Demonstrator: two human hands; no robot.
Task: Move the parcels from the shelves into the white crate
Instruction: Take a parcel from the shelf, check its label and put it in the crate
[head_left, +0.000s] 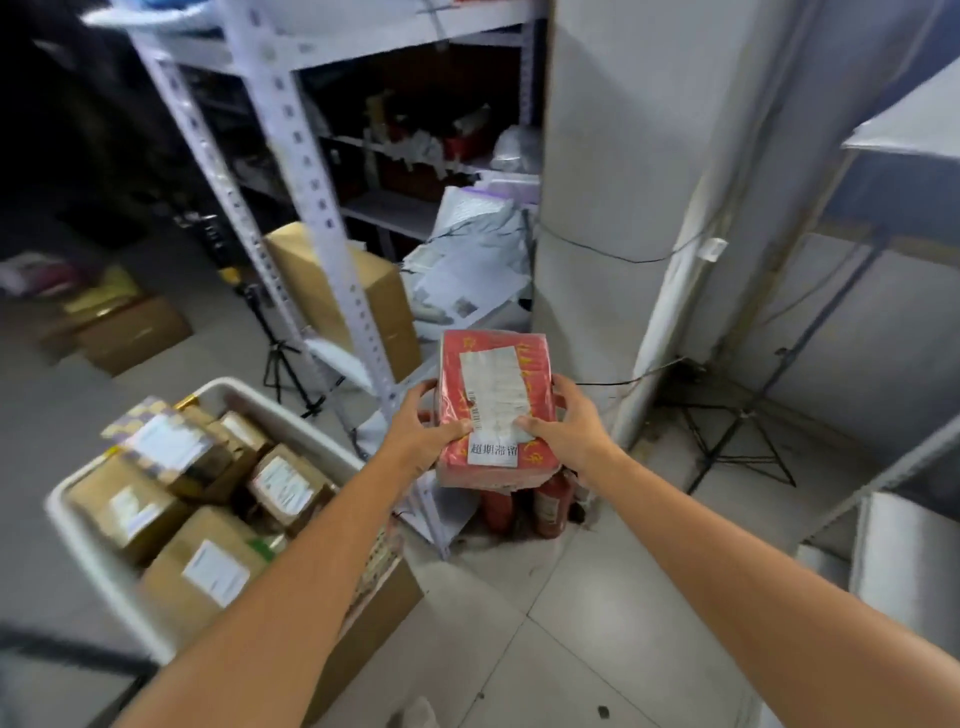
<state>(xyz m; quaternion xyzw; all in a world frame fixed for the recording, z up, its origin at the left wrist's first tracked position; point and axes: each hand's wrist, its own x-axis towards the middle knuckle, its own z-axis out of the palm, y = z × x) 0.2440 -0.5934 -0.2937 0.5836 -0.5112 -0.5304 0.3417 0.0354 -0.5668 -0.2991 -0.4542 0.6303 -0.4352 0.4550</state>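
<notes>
Red parcel (493, 410) with white shipping label, held in mid-air between both hands. Left hand (423, 431) grips left edge, thumb curled over top face, fingers wrapped underneath. Right hand (566, 431) grips right edge same way, thumb pressing label. Parcel right of white crate (228, 387), apart from it, in front of shelving upright (306, 171). Crate packed with brown labelled boxes (202, 566) up to rim. Red fire extinguishers (550, 506) on floor below parcel. Grey mailer bags (472, 249) piled on lower shelf behind.
</notes>
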